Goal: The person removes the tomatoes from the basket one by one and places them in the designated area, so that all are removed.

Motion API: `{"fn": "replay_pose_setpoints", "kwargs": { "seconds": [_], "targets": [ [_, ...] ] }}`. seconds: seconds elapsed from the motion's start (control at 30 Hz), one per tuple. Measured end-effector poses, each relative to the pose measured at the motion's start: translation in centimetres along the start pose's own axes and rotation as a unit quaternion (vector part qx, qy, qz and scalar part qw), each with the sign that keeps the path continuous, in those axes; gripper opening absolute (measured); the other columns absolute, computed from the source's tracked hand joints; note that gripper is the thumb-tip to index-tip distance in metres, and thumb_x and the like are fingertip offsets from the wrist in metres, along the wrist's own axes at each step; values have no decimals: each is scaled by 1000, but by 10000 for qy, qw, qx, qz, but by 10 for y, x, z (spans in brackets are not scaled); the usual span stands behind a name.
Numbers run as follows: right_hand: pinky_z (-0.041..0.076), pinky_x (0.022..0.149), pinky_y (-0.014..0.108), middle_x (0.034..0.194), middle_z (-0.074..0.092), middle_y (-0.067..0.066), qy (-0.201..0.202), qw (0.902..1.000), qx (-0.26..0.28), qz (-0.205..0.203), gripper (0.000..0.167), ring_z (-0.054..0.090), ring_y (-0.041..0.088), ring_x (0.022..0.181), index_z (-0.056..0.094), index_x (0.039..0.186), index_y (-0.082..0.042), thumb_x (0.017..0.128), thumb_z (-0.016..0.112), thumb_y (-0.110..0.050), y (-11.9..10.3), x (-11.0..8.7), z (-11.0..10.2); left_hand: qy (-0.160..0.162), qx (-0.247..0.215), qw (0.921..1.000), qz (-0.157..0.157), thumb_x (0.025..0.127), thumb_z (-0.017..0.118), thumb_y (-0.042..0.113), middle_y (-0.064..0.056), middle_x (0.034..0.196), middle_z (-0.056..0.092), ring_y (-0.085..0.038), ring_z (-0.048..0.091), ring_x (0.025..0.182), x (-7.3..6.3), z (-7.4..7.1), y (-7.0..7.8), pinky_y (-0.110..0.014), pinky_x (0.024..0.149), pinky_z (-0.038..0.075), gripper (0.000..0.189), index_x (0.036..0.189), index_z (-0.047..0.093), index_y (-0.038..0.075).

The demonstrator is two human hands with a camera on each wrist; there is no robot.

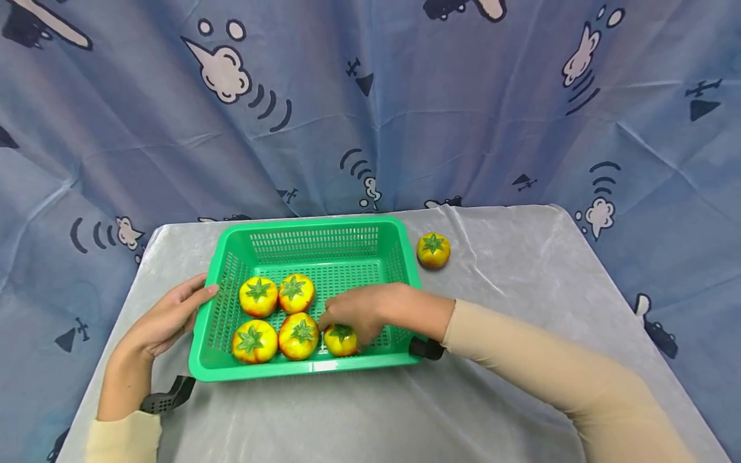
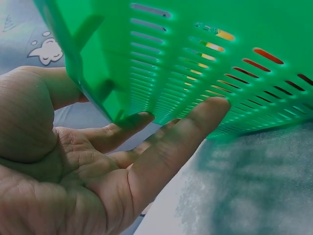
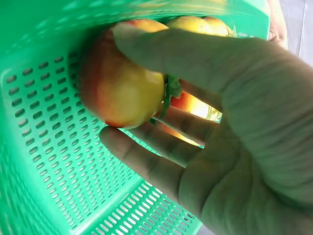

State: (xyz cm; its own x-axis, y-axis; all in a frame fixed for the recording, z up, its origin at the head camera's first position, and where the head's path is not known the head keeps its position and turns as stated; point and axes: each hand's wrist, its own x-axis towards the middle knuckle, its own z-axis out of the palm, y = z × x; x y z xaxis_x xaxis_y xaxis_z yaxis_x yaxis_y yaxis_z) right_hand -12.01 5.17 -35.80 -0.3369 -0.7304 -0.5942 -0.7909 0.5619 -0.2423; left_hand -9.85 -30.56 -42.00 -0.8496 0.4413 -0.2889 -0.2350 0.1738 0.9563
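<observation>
A green perforated basket (image 1: 312, 225) stands on the table with several yellow-orange persimmons (image 1: 258, 296) in its left half, each topped by a green leafy calyx. My left hand (image 1: 168, 318) holds the basket's left side, thumb over the rim and fingers against the slotted outer wall (image 2: 161, 63). Inside the basket, near its front wall, my right hand (image 1: 367, 312) grips one persimmon (image 3: 129, 88) between thumb and fingers. That fruit sits right of the front pair, partly covered by the hand in the head view.
Another persimmon (image 1: 433, 251) lies on the grey cloth-covered table (image 1: 509, 270), just right of the basket's back corner. A blue patterned curtain (image 1: 370, 116) hangs behind the table. Black wrist straps (image 1: 168, 395) sit on both forearms.
</observation>
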Motion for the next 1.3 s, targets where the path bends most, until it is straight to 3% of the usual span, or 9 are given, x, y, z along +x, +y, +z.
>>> {"fn": "replay_pose_setpoints", "kwargs": {
  "seconds": [0.2,0.4,0.67,1.03,1.3],
  "targets": [
    [57,103,31,127,66,0,-60,9997,-225,20,60,60,15,110,65,139,-23,85,88,-14,3,-3,-4,39,70,10000,49,117,40,32,14,132,65,-6,72,116,2,0,1,-29,93,64,74,167,2,-8],
    [55,109,36,142,62,1,43,9996,77,270,73,61,16,119,52,153,-25,89,84,-12,4,-9,-5,81,136,9999,-13,117,40,34,14,132,64,-5,72,116,3,0,3,-28,94,64,74,167,3,-7],
    [56,95,34,129,62,3,652,9969,378,222,52,57,17,102,59,140,-22,93,80,-14,7,-21,-10,91,163,9998,-6,117,40,33,14,132,65,-5,72,116,4,-1,4,-29,94,64,73,167,4,-6],
    [55,108,39,141,58,6,1200,9901,726,71,60,62,22,117,58,145,-21,90,83,-13,12,-37,-12,125,174,9998,-52,117,40,34,13,132,65,-6,73,115,1,0,1,-31,93,65,74,167,4,-6],
    [54,110,41,148,54,7,1454,9838,1047,85,63,61,24,122,55,150,-20,93,80,-13,19,-50,-12,145,141,9998,-64,117,40,34,13,131,65,-5,72,115,1,1,0,-30,93,64,74,167,5,-6]
  ]
}}
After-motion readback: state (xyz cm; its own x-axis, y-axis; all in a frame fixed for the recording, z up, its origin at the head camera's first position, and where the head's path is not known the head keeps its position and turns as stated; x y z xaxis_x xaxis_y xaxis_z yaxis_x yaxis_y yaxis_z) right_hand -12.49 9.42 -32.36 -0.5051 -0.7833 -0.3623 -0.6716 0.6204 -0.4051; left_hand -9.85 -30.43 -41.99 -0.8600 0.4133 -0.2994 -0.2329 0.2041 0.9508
